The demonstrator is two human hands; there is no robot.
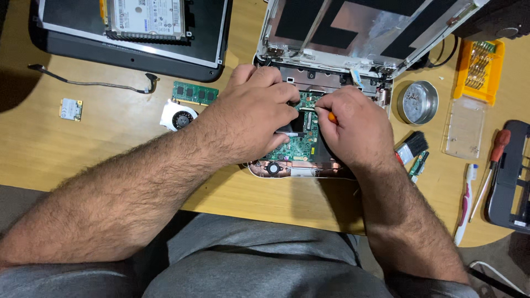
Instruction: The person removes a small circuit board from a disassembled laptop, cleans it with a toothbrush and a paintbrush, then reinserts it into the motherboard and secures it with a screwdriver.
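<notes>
A small white laptop (323,66) lies opened up on the wooden table, its green circuit board (297,146) bare. My left hand (251,113) rests on the board's left side, its fingertips pinching at a part near the board's top edge. My right hand (353,129) is closed around a tool with an orange handle (332,117); only a bit of the handle shows between the fingers, and the tip is hidden where both hands meet. The laptop's lid (359,27) stands open behind, its inner foil and black patches showing.
At the back left a black panel (138,52) carries a hard drive (146,19). A memory stick (194,92), small fan (178,116), thin cable (94,84) and wireless card (71,108) lie left. Right: metal dish (418,102), yellow bit case (479,70), brush (411,148), red screwdriver (494,160), toothbrush (465,204).
</notes>
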